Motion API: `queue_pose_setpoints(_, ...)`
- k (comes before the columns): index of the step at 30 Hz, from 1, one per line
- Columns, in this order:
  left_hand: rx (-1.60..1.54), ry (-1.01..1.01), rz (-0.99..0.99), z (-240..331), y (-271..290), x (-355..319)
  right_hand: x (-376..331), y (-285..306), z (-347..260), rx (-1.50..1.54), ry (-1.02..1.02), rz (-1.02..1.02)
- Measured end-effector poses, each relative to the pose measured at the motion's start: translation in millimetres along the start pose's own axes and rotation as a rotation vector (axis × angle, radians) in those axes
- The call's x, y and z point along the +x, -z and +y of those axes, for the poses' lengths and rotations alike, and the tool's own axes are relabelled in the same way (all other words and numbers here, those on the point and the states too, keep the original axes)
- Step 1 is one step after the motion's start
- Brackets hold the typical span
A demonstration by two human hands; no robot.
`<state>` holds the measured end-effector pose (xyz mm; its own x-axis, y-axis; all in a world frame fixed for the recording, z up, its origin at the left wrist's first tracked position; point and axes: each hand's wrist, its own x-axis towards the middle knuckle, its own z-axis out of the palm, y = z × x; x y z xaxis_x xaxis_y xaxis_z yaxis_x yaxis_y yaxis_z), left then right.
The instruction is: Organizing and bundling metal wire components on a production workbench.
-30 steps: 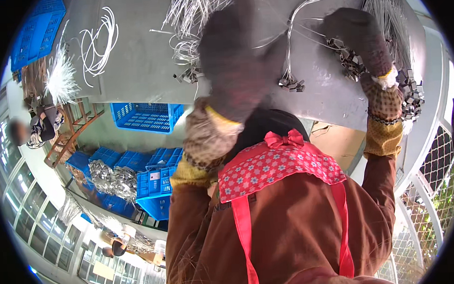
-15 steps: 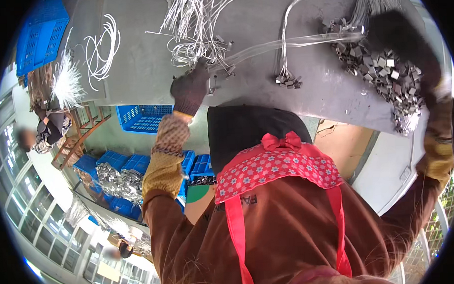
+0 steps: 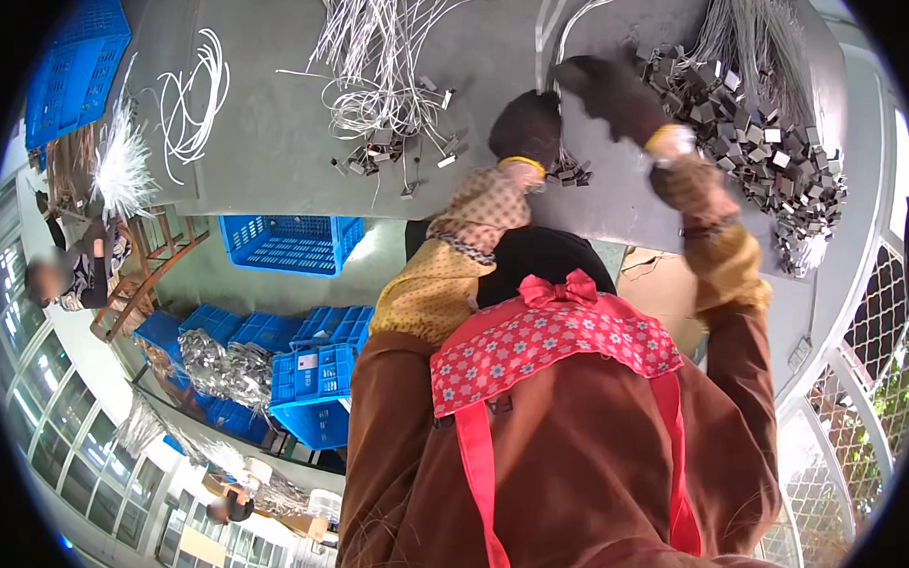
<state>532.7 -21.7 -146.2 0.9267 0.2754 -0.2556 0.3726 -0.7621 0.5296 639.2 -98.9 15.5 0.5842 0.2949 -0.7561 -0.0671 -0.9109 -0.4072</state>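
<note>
My left hand [image 3: 526, 129], in a dark glove, is closed at the lower end of some thin white wires [image 3: 541, 36] that run up toward the far edge of the grey table. Just right of it, my gloved right hand [image 3: 608, 93] is smeared by motion, and its fingers cannot be made out. Below and between the hands, a small cluster of dark metal blocks [image 3: 571, 172] lies at the wires' near end. A large heap of dark and silvery blocks [image 3: 760, 143] spreads right of my right hand. Left of my left hand lies a tangle of white wires [image 3: 383, 106] with blocks at their ends.
A loose coil of white wire [image 3: 193, 113] lies on the grey table [image 3: 270, 170] at the left. Blue crates [image 3: 77, 72] stand at the far left, and another blue crate [image 3: 291, 245] is below the table edge. Two other people are in the background at left.
My left hand has moved right from the wire tangle. My right hand has come left from the block heap. The wires stretched across the table now run away from me between the hands.
</note>
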Motion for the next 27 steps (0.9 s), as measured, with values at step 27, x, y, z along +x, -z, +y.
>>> queue_pose_setpoints(27, -0.378, 0.531, 0.599, -99, 126, -90, 73, -61, 101, -0.03, 0.434, 0.146)
